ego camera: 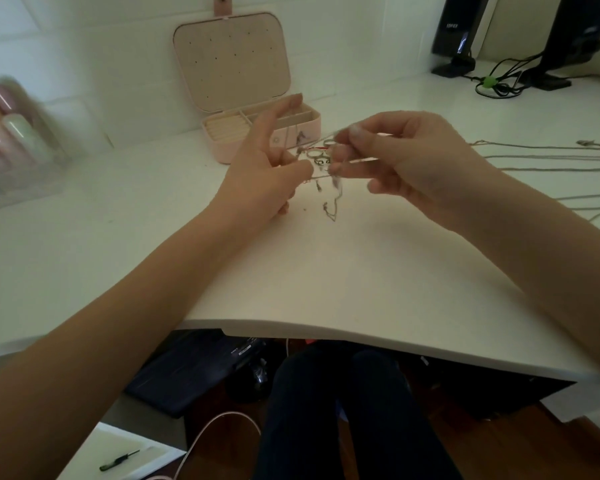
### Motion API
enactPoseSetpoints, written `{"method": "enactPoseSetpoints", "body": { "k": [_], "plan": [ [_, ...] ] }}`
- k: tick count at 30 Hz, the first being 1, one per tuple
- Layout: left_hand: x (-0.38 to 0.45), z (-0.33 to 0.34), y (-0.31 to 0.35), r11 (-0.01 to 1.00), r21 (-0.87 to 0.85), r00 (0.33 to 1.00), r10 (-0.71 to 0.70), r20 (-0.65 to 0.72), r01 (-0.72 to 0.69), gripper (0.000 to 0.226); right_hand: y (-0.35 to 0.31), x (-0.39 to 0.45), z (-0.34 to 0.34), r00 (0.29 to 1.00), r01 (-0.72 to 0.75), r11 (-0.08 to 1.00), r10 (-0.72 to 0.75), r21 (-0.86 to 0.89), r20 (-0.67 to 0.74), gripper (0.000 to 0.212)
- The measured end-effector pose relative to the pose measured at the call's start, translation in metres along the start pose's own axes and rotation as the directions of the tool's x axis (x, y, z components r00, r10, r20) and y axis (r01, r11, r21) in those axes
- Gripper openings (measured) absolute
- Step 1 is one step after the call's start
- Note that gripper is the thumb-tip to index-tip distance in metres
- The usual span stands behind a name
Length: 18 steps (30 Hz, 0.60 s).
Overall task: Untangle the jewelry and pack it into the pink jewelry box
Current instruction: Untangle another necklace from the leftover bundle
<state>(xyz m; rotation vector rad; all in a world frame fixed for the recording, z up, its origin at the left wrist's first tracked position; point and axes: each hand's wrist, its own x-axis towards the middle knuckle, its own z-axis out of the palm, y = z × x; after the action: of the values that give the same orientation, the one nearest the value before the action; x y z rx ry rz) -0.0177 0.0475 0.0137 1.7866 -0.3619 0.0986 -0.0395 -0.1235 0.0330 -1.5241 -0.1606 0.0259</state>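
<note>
At the left edge of the white surface (326, 265) stands a blurred clear organiser holding pastel bottles (11, 133). Right of it, against the white wall, the pink rectangular jewelry box (253, 133) sits with its lid raised; the beige padded lid interior faces the camera, and the ring rolls and small compartments of the base are visible.

Directly in front of the box, the left hand (271, 168) is raised above the surface. Its thumb and one finger pinch a strand of the thin silver tangled chain (329, 188), while the other fingers (281, 112) are extended toward the box and partly hide its front wall.

The tangle hangs between both hands, with loose ends trailing down to the surface below. Several small silver rings (317, 154) lie on the surface just behind the tangle, between the two hands.

The right hand (413, 164) is held at the same height, fingers curled, pinching the other side of the chain.

Further right, long thin silver necklace chains (541, 157) lie stretched across the surface. At the far right rear stand black speakers (458, 32) and bundled black cables (499, 81).
</note>
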Motion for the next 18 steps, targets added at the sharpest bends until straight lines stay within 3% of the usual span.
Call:
{"method": "enactPoseSetpoints", "body": {
  "k": [2, 4, 9, 11, 14, 18],
  "plan": [
    [0.0002, -0.0026, -0.0037, 0.999, 0.042, 0.999, 0.025, -0.037, -0.023, 0.074, 0.0005, 0.0008, -0.0010, 0.993, 0.038, 0.997, -0.046, -0.071, -0.109, 0.013],
    [0.0008, -0.0059, -0.0061, 0.998, 0.057, 0.996, 0.038, -0.078, -0.034, 0.076, -0.0029, 0.0025, -0.0033, 0.986, 0.025, 0.999, -0.020, 0.029, -0.167, 0.014],
    [0.0042, -0.0088, -0.0062, 0.992, 0.096, 0.987, 0.096, -0.125, -0.085, 0.071, -0.0063, 0.0050, -0.0072, 0.995, -0.017, 0.976, 0.038, 0.216, -0.091, 0.017],
    [0.0041, -0.0084, -0.0046, 0.996, -0.026, 0.990, 0.078, -0.118, -0.081, 0.066, -0.0072, 0.0048, -0.0068, 0.997, -0.048, 0.971, 0.062, 0.234, -0.054, 0.017],
    [0.0054, -0.0089, -0.0013, 0.939, -0.344, 0.996, -0.029, -0.090, -0.004, 0.059, -0.0070, 0.0044, -0.0060, 0.995, -0.100, 0.977, 0.102, 0.190, -0.001, 0.018],
    [0.0086, -0.0102, 0.0009, 0.788, -0.609, 0.990, -0.136, -0.025, 0.093, 0.050, -0.0004, 0.0050, -0.0048, 0.991, -0.130, 0.989, 0.131, -0.072, 0.014, 0.022]
  ]
}}
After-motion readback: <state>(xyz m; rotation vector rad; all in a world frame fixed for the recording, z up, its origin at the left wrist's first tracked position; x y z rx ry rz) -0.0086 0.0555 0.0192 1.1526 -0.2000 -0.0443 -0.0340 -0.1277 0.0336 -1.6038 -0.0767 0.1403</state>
